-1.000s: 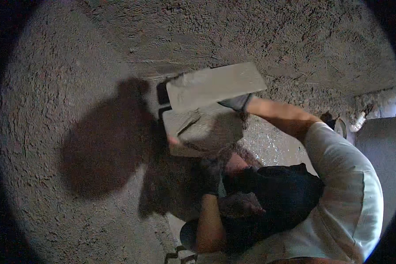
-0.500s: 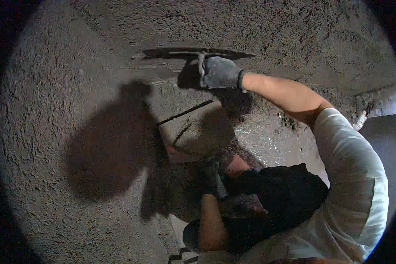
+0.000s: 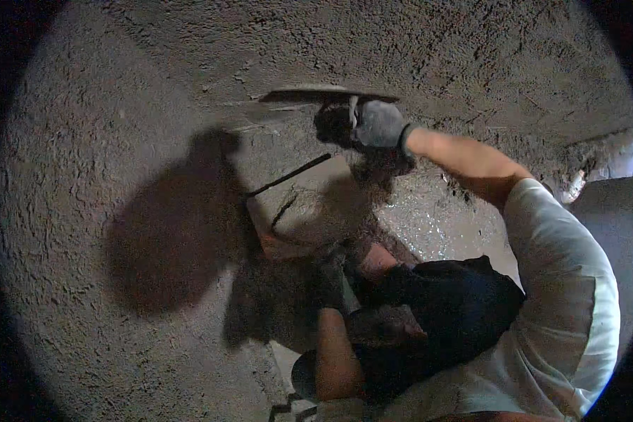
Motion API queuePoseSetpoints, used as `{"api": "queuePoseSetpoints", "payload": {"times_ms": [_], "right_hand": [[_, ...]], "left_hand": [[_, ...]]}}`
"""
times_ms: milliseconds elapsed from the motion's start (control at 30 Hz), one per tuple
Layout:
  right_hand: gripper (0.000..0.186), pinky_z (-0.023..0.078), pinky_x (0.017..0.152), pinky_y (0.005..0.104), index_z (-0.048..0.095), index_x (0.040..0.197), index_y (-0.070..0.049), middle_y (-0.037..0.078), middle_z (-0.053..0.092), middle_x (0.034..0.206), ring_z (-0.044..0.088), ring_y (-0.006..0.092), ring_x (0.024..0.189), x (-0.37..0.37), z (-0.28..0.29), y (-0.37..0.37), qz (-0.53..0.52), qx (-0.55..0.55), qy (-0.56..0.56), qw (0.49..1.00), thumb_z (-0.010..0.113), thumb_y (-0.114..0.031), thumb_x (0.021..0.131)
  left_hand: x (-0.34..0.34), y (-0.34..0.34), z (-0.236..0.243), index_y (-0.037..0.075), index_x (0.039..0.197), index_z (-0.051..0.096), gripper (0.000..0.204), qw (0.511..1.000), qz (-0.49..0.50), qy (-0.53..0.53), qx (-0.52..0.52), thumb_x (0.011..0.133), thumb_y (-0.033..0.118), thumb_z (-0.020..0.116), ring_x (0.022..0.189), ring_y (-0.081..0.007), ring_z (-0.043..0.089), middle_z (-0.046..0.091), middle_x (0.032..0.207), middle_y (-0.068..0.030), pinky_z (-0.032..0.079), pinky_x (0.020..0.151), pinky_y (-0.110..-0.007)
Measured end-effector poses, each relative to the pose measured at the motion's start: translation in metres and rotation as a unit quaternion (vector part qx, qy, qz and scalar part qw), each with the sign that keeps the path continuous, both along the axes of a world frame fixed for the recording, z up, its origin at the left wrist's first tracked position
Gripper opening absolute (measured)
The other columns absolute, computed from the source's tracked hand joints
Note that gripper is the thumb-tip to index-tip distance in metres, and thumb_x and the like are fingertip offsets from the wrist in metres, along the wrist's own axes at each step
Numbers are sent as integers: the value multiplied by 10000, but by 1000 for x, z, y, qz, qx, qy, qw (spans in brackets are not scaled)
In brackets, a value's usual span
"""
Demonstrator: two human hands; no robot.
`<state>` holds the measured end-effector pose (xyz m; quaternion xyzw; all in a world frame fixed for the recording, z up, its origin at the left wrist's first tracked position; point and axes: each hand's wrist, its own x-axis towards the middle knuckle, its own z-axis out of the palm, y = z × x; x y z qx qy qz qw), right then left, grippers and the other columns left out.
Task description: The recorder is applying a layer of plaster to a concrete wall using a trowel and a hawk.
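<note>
Right hand [image 3: 380,125] grips the trowel [image 3: 329,93], upper middle of the frame; left hand [image 3: 328,283], below the middle, is too dark to tell. The trowel seems stiff and light: best held by its handle [image 3: 354,112].

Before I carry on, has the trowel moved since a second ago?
Yes: judged against the pale strip at the right rim, the trowel has gone up the picture, turning edge-on in the right hand.
</note>
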<state>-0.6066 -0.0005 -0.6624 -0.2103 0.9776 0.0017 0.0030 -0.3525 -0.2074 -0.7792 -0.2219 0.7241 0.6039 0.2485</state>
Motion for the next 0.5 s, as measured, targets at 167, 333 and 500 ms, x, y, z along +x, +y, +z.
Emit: {"api": "queuePoseSetpoints", "payload": {"times_ms": [167,333,500], "right_hand": [[341,486,584,433,612,866,-50,140,633,708,616,317,669,-6,63,10,-22,-141,-249,958,614,-357,719],[249,464,658,444,582,903,-37,187,606,769,593,334,735,13,-24,48,46,-69,159,984,533,-246,776],[246,493,639,422,605,883,-56,161,642,783,626,309,705,6,-77,27,39,-49,-17,998,495,-246,775]], "left_hand": [[31,5,-67,17,1179,503,449,997,46,49,47,844,309,573,1037,-274,506,539,1155,-139,414,883,-357],[58,6,-147,7,1189,493,426,948,116,184,233,869,283,551,1023,-263,506,531,1162,-131,423,864,-353],[49,10,-155,18,1190,494,406,951,-5,278,-137,881,277,546,1031,-257,501,509,1189,-129,422,871,-346]]}}
